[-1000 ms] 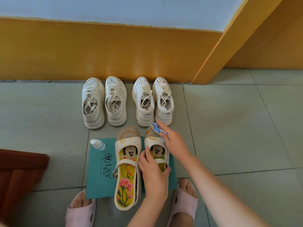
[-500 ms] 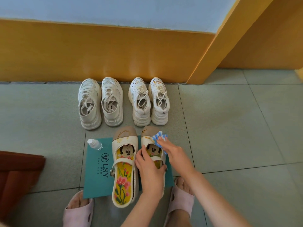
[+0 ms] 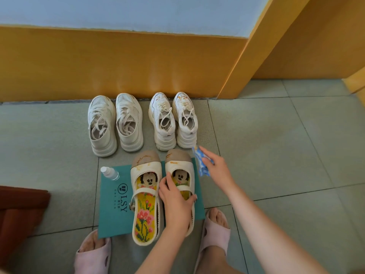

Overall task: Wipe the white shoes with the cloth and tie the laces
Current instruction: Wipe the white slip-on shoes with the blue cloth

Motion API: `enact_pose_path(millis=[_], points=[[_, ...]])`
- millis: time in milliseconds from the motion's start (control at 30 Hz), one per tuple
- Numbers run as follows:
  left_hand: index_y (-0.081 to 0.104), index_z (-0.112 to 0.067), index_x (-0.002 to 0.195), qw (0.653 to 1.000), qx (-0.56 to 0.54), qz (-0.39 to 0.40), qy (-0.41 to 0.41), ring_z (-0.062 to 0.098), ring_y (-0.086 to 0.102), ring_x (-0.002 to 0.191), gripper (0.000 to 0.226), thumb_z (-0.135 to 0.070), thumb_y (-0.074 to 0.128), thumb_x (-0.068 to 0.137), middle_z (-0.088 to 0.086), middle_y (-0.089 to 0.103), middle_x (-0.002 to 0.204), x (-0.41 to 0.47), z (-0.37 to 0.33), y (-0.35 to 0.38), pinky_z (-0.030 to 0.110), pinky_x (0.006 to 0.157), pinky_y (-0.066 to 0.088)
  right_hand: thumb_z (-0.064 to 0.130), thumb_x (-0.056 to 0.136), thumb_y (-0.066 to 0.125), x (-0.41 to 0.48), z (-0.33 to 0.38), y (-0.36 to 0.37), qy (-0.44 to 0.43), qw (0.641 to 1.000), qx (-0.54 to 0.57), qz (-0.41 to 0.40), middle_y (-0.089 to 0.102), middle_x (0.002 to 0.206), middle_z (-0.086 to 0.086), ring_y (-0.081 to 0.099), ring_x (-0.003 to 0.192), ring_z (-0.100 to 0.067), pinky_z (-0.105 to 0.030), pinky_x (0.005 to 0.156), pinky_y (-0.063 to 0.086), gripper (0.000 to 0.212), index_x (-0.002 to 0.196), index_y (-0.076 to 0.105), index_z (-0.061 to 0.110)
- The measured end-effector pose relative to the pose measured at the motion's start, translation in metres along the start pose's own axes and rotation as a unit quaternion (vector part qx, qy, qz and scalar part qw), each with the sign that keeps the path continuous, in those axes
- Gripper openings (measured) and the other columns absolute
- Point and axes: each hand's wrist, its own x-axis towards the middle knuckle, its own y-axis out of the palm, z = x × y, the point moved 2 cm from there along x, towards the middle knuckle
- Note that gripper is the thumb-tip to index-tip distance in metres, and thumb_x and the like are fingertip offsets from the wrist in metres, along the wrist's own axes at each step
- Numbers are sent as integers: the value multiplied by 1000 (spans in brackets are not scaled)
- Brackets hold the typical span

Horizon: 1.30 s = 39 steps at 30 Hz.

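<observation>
Two white strap shoes with cartoon insoles stand on a teal mat (image 3: pixel 110 202): the left shoe (image 3: pixel 146 196) and the right shoe (image 3: pixel 178 167). My left hand (image 3: pixel 175 204) grips the right shoe across its middle. My right hand (image 3: pixel 215 167) holds a blue and white cloth (image 3: pixel 202 163) just off the right side of that shoe's toe, not touching it. Behind them, two pairs of white lace-up sneakers (image 3: pixel 115 123) (image 3: pixel 173 119) stand against the wall with loose laces.
A small clear spray bottle (image 3: pixel 109 173) lies on the mat's far left corner. My feet in pink slippers (image 3: pixel 92 254) (image 3: pixel 215 232) flank the mat's near edge. A dark red object (image 3: pixel 19 218) sits at the left. An orange wall panel (image 3: pixel 118 62) runs behind the sneakers.
My right hand has moved the cloth off the right shoe's toe, out to the right. My left hand stays on the same shoe.
</observation>
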Motion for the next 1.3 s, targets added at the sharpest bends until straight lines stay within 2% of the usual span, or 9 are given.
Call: enact_pose_path(millis=[33,133,233,333,567,733,933,1100,1300], points=[[13,-13,147,1000,-1,-2,1,23,18,136,103,-25,80,70,7,21,144,1,1,0,31,113,20,8,99,43,5,1,9,1,1000,-9,17,53,128,6,57,100,-8,-13,83,47,41,138,46,20],[14,-13,147,1000,1,-7,5,22,20,135,103,-25,81,69,7,21,143,3,1,2,31,113,21,11,100,41,13,-4,29,-1,998,-54,38,48,141,4,44,128,-11,-29,107,38,40,137,47,25],[15,-13,147,1000,4,-11,9,22,21,135,103,-25,81,69,7,22,142,3,4,3,33,113,23,12,101,39,1,-12,31,-5,997,-73,33,44,145,7,33,130,1,-19,107,30,40,137,48,27],[17,-12,147,1000,4,-14,11,23,22,135,101,-23,81,69,8,23,142,4,4,4,34,112,24,12,101,39,-18,-20,30,-18,994,-102,31,48,140,10,37,122,5,-9,97,32,40,136,49,27],[17,-13,146,1000,2,-13,16,25,23,134,101,-22,81,69,9,24,141,4,6,5,34,112,25,9,100,40,-39,-28,11,22,996,-70,44,55,124,10,51,122,-12,-28,101,45,37,130,55,24],[14,-14,147,1000,-4,-13,6,23,20,136,102,-24,80,70,7,22,143,4,5,5,34,113,24,8,100,39,-4,11,2,-24,996,-87,-14,49,131,13,44,121,-3,-17,96,37,40,135,50,25],[15,-14,147,1000,-6,-11,3,22,19,136,103,-23,81,69,7,21,144,5,4,5,32,113,22,1,99,36,25,11,38,-56,978,-192,57,42,147,0,35,138,-14,-17,108,26,46,139,45,20],[17,-14,146,1000,-16,-14,8,22,19,136,100,-20,81,69,7,22,143,5,6,5,31,113,20,-11,92,42,10,-3,37,-88,958,-264,64,32,152,5,26,141,-10,-17,111,18,60,141,42,24],[19,-14,146,1000,-18,-16,7,22,20,137,98,-19,80,70,7,24,143,4,4,4,32,113,22,-8,92,43,-16,-13,32,-85,955,-278,63,31,152,8,25,142,-9,-17,112,15,57,140,43,24]])
